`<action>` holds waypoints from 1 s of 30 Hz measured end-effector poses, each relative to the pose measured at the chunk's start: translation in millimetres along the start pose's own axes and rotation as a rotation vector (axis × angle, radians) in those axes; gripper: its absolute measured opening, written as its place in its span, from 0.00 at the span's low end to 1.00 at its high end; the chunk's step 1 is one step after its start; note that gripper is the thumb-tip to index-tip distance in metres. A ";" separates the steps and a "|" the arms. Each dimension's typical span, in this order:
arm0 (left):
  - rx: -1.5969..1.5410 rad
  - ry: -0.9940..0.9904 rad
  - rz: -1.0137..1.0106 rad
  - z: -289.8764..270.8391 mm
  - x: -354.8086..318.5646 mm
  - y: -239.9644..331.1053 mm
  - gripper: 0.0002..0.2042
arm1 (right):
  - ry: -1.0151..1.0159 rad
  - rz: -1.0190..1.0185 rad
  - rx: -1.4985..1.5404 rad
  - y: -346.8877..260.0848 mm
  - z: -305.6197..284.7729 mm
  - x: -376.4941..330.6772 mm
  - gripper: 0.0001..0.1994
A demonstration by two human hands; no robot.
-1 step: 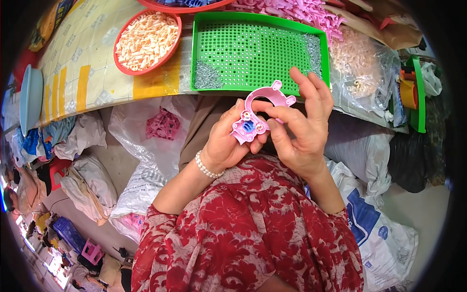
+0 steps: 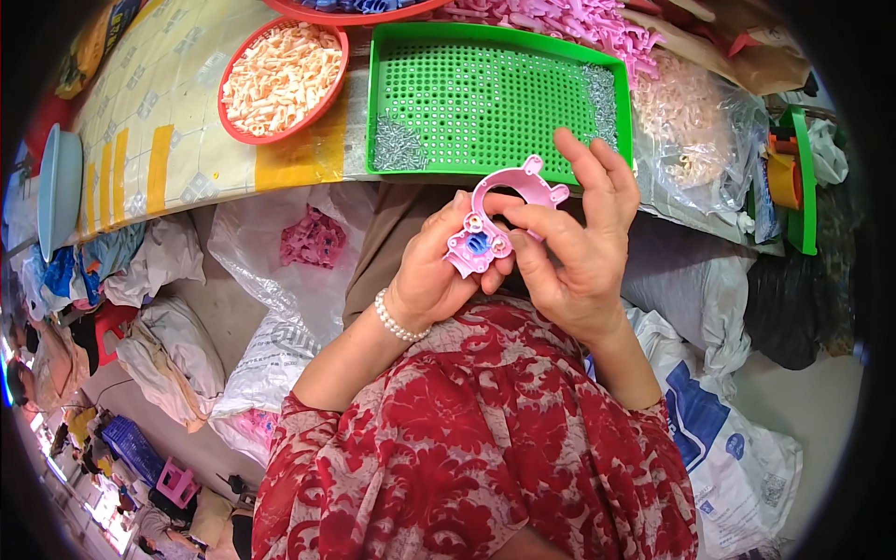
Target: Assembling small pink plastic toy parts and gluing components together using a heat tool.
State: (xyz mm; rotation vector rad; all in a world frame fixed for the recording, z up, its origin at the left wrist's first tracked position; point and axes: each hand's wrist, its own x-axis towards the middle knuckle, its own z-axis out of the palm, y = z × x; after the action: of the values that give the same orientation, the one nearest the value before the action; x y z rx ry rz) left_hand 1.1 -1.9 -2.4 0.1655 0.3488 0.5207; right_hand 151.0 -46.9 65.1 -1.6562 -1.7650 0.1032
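Observation:
My left hand [image 2: 432, 257] is closed round a pink plastic part [image 2: 482, 262] with a C-shaped arm and small screw posts. A blue piece [image 2: 478, 243] sits in the body of the part, with small cream pieces beside it. Above the body, the curved arm opens toward the right. My right hand [image 2: 577, 252] is close against the part's right side, thumb and index finger bent together in a pinch and the other fingers raised. What lies between those fingertips is too small or hidden to tell.
Ahead on the table stands a green perforated tray [image 2: 499, 33] with small metal screws at two corners. Left of it is a red bowl [image 2: 224, 93] of cream pieces. Pink pieces [image 2: 597, 33] lie behind right, near a clear bag [image 2: 695, 140]. Plastic sacks [image 2: 733, 467] flank my lap.
The pink part has shifted very slightly to the right. Both hands otherwise keep the same pose.

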 end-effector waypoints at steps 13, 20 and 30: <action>0.183 0.081 0.064 5.5 -2.0 0.6 0.20 | -0.046 -0.099 0.021 -0.9 6.2 0.7 0.11; 0.216 0.067 0.057 4.9 -2.7 0.7 0.20 | -0.026 -0.096 0.052 -3.7 7.4 -0.4 0.11; 0.303 0.088 0.177 14.4 -2.6 -6.8 0.20 | 0.033 0.006 0.131 -7.7 14.0 -9.4 0.08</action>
State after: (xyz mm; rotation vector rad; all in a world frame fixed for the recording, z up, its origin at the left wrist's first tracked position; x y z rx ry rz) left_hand 7.3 -9.9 10.1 0.4703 0.5015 0.6496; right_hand 136.5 -51.2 54.5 -1.5612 -1.6922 0.1893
